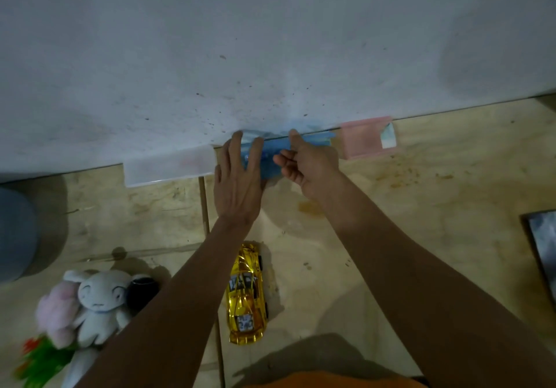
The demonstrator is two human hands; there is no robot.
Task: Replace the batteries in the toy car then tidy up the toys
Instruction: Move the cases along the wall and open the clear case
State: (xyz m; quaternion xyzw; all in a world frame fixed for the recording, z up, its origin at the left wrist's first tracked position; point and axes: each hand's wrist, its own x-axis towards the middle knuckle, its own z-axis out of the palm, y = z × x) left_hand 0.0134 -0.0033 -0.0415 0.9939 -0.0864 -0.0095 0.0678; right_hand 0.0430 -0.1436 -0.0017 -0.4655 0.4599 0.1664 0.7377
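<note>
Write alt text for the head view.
Both hands reach a blue box against the wall: the left hand lies flat on it, the right hand curls at its top. A gold toy car sits on the floor.

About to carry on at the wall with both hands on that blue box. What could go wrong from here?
The gold toy car lies on the floor directly between the forearms, so a knee or arm pulling back may knock it. The left hand only lies flat on the blue box, which might slide. The dim light makes small parts hard to see.
</note>
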